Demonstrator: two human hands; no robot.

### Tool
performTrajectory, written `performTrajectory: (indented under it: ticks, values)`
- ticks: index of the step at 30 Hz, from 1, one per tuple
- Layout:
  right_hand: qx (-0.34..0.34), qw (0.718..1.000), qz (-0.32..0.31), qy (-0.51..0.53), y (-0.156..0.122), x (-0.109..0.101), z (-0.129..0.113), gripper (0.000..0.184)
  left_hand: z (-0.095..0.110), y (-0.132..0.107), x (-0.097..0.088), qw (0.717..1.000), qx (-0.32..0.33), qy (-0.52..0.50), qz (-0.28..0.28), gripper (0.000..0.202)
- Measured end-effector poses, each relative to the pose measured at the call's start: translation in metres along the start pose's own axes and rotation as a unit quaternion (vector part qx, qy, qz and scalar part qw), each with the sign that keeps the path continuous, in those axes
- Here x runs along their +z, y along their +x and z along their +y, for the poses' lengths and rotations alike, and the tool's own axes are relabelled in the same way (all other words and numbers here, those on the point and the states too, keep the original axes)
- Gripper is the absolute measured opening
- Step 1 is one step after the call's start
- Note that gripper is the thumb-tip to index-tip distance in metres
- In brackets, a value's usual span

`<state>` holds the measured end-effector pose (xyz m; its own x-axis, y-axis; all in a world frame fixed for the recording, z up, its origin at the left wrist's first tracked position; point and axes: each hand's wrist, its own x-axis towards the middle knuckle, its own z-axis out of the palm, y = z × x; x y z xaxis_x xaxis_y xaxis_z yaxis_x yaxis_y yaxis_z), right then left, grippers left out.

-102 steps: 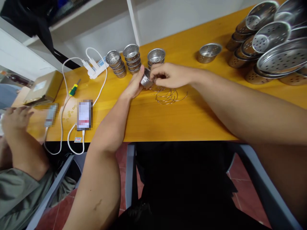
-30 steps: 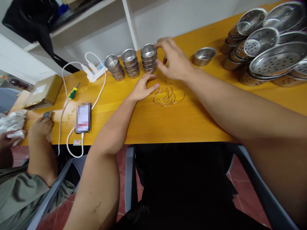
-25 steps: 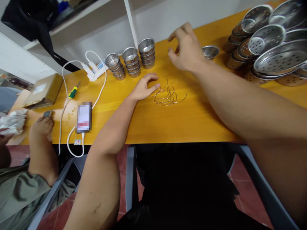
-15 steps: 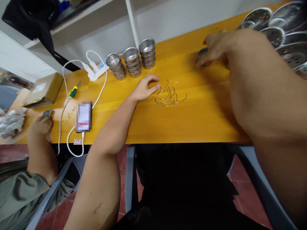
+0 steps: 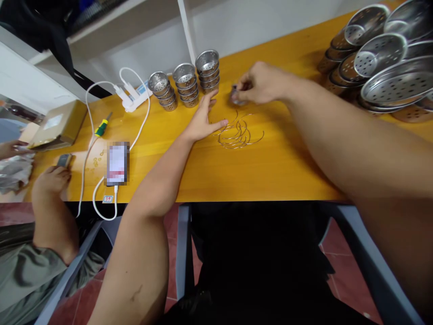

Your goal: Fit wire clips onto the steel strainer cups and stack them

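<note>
My right hand (image 5: 259, 85) grips a small metal cup (image 5: 234, 95) above the table, its outline blurred and partly covered by the fingers. Just left of it, my left hand (image 5: 204, 118) has its fingers spread and thumb apart, holding nothing. Several thin curved wires (image 5: 238, 135) lie in a loose pile by the left thumb. Behind my left hand stand three stacks of perforated metal cups: a left stack (image 5: 164, 92), a middle stack (image 5: 186, 85) and a right stack (image 5: 208, 70).
Larger perforated metal bowls (image 5: 380, 56) crowd the right end of the table. Leftward are a power strip (image 5: 137, 97), a phone (image 5: 117, 163) on a cable, a screwdriver (image 5: 102, 126) and a cardboard box (image 5: 59, 124). A co-worker's hand (image 5: 52, 180) rests at far left.
My right hand has come left from near the bowls with the small metal cup, toward my left hand. The left fingers have spread wider. Another co-worker's hand has appeared by the box.
</note>
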<state>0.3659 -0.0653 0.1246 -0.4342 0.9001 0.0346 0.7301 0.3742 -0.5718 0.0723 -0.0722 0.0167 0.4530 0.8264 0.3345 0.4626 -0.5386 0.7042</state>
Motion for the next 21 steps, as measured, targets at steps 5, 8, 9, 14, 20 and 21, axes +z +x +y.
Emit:
performTrajectory:
  ticks: [5, 8, 9, 14, 20, 21]
  values:
    - [-0.132, 0.969, -0.007, 0.210, -0.006, 0.040, -0.042, 0.050, 0.012, 0.005, -0.002, 0.999, 0.029, 0.038, 0.026, 0.109]
    - [-0.175, 0.973, -0.033, 0.146, -0.010, 0.037, -0.043, 0.049, 0.010, 0.005, -0.009, 0.999, 0.022, 0.030, 0.034, 0.105]
    - [-0.178, 0.974, -0.050, 0.127, -0.011, 0.032, -0.040, 0.045, 0.008, 0.005, -0.012, 0.999, 0.019, 0.030, 0.032, 0.107]
    - [-0.203, 0.970, -0.084, 0.103, -0.014, 0.009, -0.025, 0.029, 0.002, 0.002, -0.017, 1.000, 0.011, 0.014, 0.011, 0.119]
    - [-0.203, 0.969, -0.090, 0.104, -0.012, 0.016, -0.027, 0.063, 0.003, 0.002, -0.016, 1.000, 0.021, 0.011, 0.004, 0.116]
    - [-0.213, 0.968, -0.083, 0.101, -0.011, 0.018, -0.027, 0.067, 0.004, 0.002, -0.016, 1.000, 0.020, 0.013, 0.004, 0.115]
